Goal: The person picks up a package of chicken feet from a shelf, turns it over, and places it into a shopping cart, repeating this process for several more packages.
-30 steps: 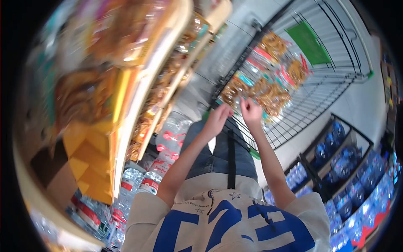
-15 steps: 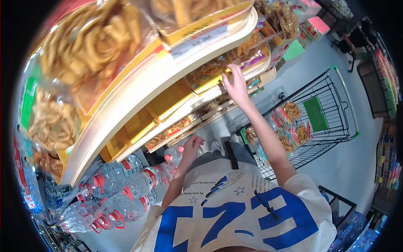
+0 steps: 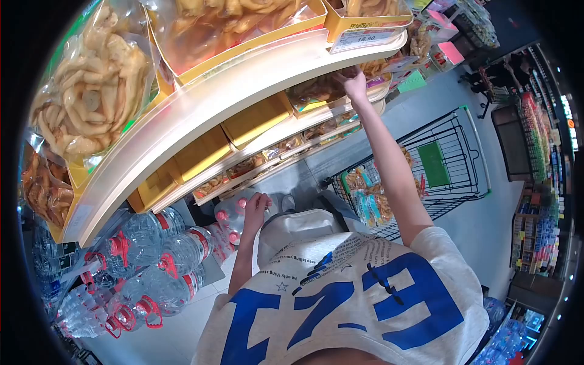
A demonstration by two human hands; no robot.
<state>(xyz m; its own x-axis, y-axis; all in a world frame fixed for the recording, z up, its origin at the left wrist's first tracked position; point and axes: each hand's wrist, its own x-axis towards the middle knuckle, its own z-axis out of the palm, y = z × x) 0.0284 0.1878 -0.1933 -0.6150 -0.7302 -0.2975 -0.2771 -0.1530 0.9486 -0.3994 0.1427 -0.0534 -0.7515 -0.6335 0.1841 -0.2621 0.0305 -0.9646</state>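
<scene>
- Your left hand (image 3: 257, 204) hangs low, fingers loosely curled and empty, just beside the red-capped water bottles (image 3: 182, 255).
- Your right hand (image 3: 354, 83) touches a snack packet (image 3: 322, 90) on the far second shelf (image 3: 263, 141); you cannot tell its grip.
- The trolley (image 3: 453, 182) stands at the right.

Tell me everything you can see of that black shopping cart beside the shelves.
The shopping cart is black wire mesh, seemingly metal, upright on the grey floor beside the shelves. A green panel lies against its mesh, with green tips at some corners. Clear snack packets are piled at the end nearest the person. The person's right arm crosses in front of it; no hand touches it.
</scene>
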